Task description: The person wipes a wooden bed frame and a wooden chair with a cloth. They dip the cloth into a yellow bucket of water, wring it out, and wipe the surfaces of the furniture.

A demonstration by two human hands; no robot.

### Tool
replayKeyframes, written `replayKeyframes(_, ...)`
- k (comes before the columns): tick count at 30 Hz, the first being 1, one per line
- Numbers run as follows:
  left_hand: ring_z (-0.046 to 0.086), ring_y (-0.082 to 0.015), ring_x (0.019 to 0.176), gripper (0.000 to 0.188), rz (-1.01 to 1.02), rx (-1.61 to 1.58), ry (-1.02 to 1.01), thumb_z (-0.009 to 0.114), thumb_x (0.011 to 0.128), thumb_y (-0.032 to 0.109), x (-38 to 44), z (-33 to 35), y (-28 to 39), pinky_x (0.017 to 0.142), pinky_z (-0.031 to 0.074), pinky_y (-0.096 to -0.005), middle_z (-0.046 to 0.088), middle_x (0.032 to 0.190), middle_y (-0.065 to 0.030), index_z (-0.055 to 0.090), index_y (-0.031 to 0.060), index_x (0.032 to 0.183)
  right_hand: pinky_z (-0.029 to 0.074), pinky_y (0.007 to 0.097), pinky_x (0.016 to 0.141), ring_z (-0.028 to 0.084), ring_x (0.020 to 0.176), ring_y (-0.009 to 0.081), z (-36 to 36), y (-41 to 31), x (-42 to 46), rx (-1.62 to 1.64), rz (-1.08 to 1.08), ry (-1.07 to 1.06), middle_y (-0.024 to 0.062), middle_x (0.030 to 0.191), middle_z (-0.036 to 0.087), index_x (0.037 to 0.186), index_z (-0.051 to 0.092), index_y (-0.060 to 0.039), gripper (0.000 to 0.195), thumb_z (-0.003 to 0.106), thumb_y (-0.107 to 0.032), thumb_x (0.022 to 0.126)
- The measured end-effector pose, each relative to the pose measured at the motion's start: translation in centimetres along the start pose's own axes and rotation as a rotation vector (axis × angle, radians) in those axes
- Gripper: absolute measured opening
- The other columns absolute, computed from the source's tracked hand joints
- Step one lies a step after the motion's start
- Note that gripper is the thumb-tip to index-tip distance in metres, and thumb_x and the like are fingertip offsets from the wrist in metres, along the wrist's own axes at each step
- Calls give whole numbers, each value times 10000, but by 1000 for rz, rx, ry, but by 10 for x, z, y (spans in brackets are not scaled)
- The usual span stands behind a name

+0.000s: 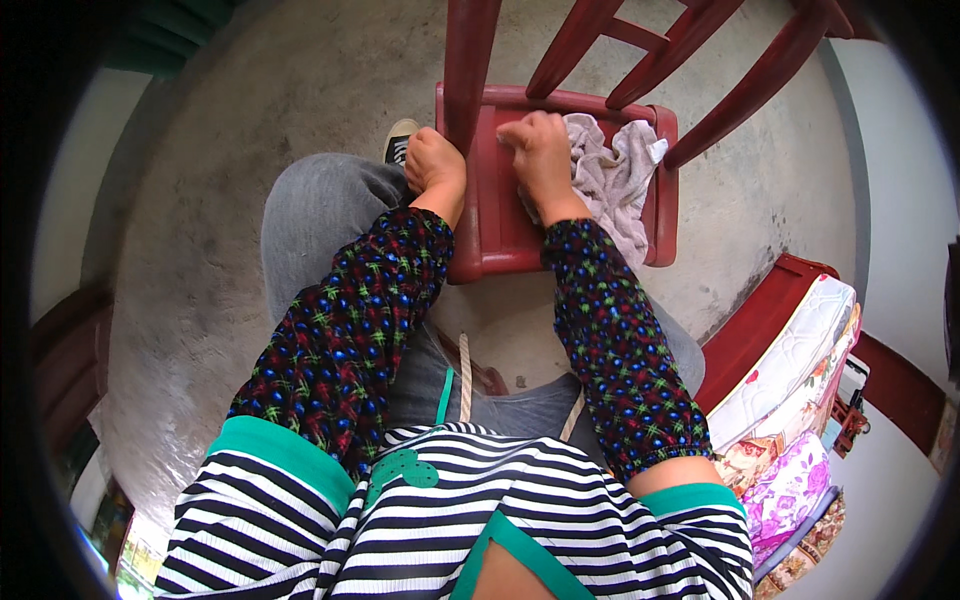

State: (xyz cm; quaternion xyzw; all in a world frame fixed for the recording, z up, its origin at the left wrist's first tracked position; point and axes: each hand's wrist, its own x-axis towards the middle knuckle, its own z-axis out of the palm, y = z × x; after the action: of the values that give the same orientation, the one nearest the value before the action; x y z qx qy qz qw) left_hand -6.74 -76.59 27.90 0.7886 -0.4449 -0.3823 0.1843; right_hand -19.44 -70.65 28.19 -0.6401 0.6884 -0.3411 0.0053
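Note:
A red wooden chair (512, 225) stands in front of me, its back posts and slats (577, 46) rising towards the top of the view. My left hand (435, 161) is curled beside the left back post and the seat's left edge; its palm is hidden, so I cannot tell if it grips anything. Over the seat is my right hand (538, 159), fingers bent and slightly blurred. A crumpled greyish-pink cloth (619, 176) lies on the seat's right part, against or just beside that hand. Whether the fingers hold part of it is unclear.
My bent knee in grey jeans (322, 217) and a dark shoe with a pale toe (401, 139) are left of the chair. At the lower right is a red wooden bed frame (757, 330) with a mattress (787, 352) and flowered bedding (795, 480). The floor (202, 247) is concrete.

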Motion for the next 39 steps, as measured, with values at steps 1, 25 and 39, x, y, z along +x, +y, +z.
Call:
replayKeyframes(1,573,-408,1047,539,-12,-7,2,234,896,327,-1,0,1,896,436,-480,627,1094,-216,648,12,1036,414,397,690,501,784,300,0,0,-1,-9,8,4,78,779,549,783,674,-111,89,661,-54,716)
replayKeyframes(25,536,-389,1121,538,-90,-36,-62,236,902,338,2,-5,3,928,416,-460,594,1194,-181,632,37,1106,442,377,737,509,841,288,-139,35,-76,-187,-211,-817,82,774,538,691,626,-57,89,619,-44,603)
replayKeyframes(39,549,-411,1080,533,-57,-36,-16,241,897,334,3,0,0,916,419,-475,612,1151,-187,647,25,1052,440,405,706,521,831,306,-83,-39,-93,71,41,-553,95,776,567,839,651,-68,92,646,-34,754)
